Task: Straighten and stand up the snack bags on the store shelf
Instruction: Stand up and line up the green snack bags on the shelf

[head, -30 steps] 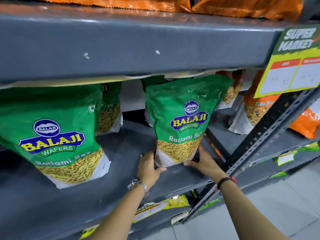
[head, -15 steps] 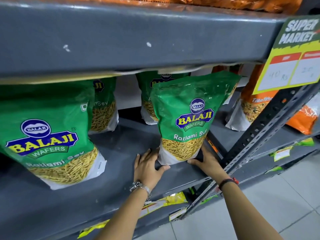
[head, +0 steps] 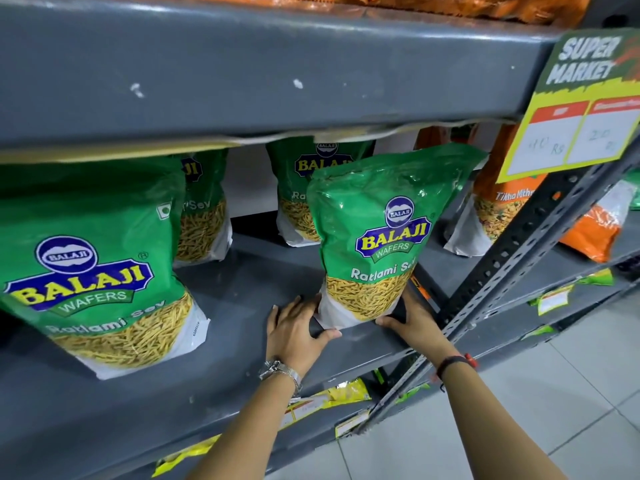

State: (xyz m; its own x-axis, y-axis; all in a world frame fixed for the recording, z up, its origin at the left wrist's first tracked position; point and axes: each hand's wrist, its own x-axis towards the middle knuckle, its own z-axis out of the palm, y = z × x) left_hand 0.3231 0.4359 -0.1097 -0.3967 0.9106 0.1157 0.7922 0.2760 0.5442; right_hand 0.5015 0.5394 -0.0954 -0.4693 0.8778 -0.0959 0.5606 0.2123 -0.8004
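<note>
A green Balaji Ratlami Sev bag [head: 377,237] stands upright near the front of the grey shelf [head: 242,282], leaning slightly right. My left hand [head: 294,334] rests against its lower left corner, fingers laid along the shelf and thumb in front. My right hand [head: 412,323] cups its lower right corner. The base is pressed between both hands. A bigger-looking green bag [head: 97,265] stands at the near left. Two more green bags [head: 204,209] [head: 298,188] stand further back.
Orange snack bags [head: 498,202] stand at the right behind a perforated grey upright [head: 519,244]. A yellow price sign [head: 585,98] hangs from the upper shelf [head: 242,64]. Yellow packets [head: 329,400] lie on the shelf below. Tiled floor shows at the lower right.
The green bag has shifted a little right and stands more upright. My left hand's fingers have flattened along the shelf beside its base; my right hand stays at its right corner.
</note>
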